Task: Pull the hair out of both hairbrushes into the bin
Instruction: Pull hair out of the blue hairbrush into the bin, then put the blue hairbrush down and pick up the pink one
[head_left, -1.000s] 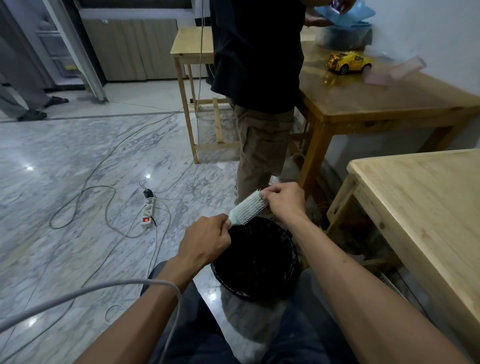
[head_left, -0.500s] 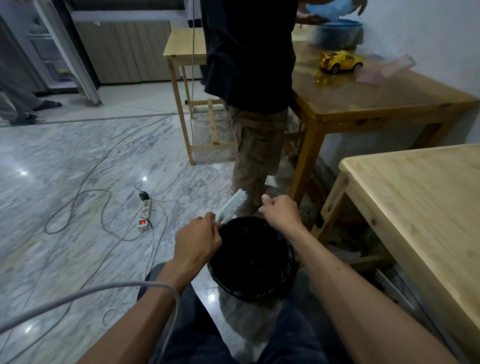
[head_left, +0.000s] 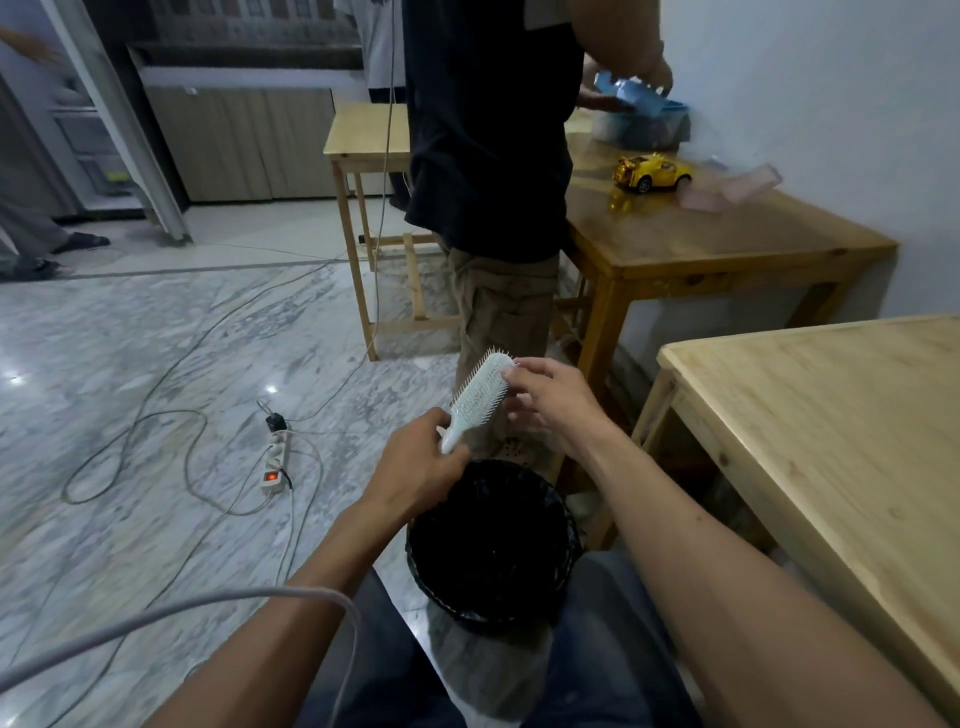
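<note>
Marble floor (head_left: 156, 338), wooden tables (head_left: 831, 441), white wall (head_left: 831, 104).

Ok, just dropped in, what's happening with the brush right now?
A seated person holds a pale hairbrush by its handle in the left hand, tilted up above a black-lined bin on the floor between their knees. The right hand has its fingertips at the brush's top end, at the bristles. Whether any hair remains on it is too fine to tell. No second brush is in view.
</note>
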